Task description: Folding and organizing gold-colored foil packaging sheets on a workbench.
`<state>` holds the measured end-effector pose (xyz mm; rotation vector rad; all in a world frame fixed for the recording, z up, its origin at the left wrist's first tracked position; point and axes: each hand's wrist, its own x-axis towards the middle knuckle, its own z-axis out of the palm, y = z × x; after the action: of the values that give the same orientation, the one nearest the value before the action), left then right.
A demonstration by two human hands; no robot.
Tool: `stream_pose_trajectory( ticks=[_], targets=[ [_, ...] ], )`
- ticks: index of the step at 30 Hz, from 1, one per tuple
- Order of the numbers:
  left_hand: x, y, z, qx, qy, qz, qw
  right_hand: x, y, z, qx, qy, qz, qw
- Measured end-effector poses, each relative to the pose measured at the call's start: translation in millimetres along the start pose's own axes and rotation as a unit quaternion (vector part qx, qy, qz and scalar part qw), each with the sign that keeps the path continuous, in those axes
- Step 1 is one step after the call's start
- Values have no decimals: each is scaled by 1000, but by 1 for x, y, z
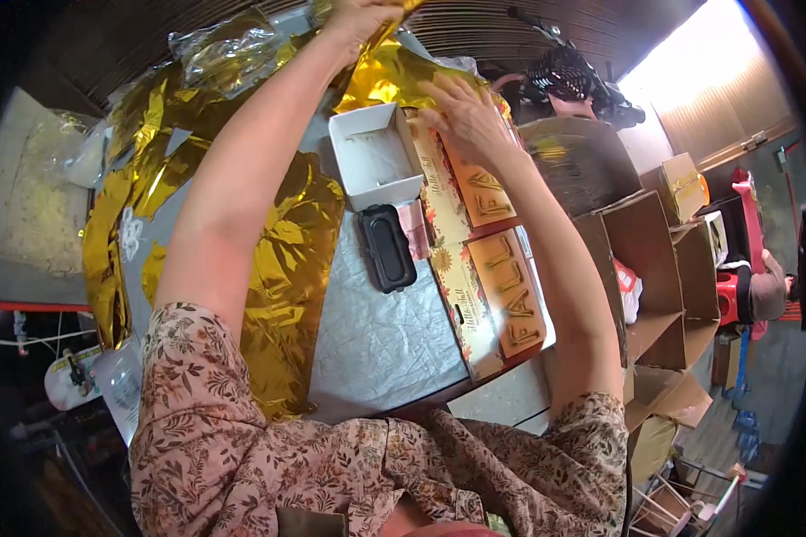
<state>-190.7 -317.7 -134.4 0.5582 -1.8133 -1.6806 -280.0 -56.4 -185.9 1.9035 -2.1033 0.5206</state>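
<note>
Fingers of right hand (464, 115) spread flat, pressing on the far end of a printed gift box (475, 192), likely to pin it while foil gets pulled. Left hand (360, 20) reaches up and far, fingers closed, pinching gold foil sheet (287, 259) near its top edge; foil trails back over the grey table (376, 331). Second matching box (501, 300) lies nearer. Open white tray (373, 154) and black speaker-like block (386, 247) sit between foil and boxes. Brown cartons (654, 259) stacked to the right.
</note>
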Motion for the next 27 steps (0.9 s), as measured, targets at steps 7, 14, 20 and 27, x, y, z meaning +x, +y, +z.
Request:
stream_pose_trajectory(
  ticks=[7,14,20,27],
  targets=[
    [-24,72,-93,66,209,121,968,11,-1,17,-13,-138,84,987],
    [-48,57,-161,207,248,53,945,20,-22,14,-40,-123,93,987],
    [-74,25,-132,-149,206,-32,967,16,-18,19,-44,-113,99,988],
    [-75,31,-109,-138,257,-47,955,12,-11,26,-51,-105,100,988]
  ],
)
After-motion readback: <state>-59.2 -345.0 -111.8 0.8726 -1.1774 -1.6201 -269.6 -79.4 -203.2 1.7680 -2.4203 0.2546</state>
